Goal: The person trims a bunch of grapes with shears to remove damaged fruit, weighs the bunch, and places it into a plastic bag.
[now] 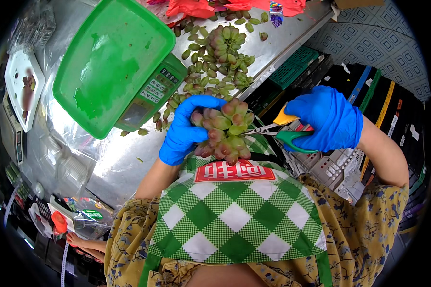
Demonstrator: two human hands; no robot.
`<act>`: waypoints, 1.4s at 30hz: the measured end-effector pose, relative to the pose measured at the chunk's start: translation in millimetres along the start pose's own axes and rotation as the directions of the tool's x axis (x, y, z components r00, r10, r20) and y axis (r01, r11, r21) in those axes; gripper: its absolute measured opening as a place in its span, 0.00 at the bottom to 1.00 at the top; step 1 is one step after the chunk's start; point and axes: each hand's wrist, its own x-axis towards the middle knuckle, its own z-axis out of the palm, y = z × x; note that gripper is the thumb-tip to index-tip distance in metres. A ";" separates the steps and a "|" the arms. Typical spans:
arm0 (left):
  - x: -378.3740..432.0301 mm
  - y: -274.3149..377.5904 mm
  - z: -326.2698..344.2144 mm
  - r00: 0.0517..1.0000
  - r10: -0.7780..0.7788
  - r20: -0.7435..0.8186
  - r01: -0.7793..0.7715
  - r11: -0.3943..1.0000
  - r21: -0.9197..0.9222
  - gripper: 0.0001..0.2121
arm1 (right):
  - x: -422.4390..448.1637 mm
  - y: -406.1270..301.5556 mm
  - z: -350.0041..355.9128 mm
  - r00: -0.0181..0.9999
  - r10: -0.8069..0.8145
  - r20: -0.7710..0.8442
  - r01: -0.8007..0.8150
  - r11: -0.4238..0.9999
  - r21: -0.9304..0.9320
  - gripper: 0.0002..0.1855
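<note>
A bunch of pinkish-green grapes (225,125) rests in my blue-gloved left hand (190,125), near my apron's chest. Scissors with yellow and green handles (296,135) are gripped in my blue-gloved right hand (321,120), their blades pointing left into the bunch's right side; the tips are hidden among the grapes. Beyond my left hand, loose elongated grapes (212,73) and a further bunch (226,43) lie on the metal table (111,161). A digital scale with a green tray (107,68) stands to the left of them.
Red wrapping paper (190,8) lies at the table's far side. Left are a white tray (25,89), a second scale (12,132) and clear plastic containers (70,166). Stacked crates (373,86) stand right of the table edge. Another person's hands (80,242) show at lower left.
</note>
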 end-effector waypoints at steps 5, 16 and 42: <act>-0.7 1.6 2.1 1.000 0.001 -0.018 -0.001 1.000 0.020 0.27 | -4.8 2.6 -1.5 0.998 -0.025 -0.051 0.023 0.999 -0.037 0.17; -0.2 1.4 1.8 1.000 0.001 -0.017 0.000 0.999 0.032 0.27 | -3.8 -2.6 0.6 0.997 -0.039 -0.069 0.030 0.992 -0.125 0.15; 0.4 -2.5 1.0 0.998 0.012 0.054 -0.010 0.999 -0.031 0.26 | -3.9 0.9 9.1 0.987 -0.125 -0.099 0.101 0.972 -0.214 0.18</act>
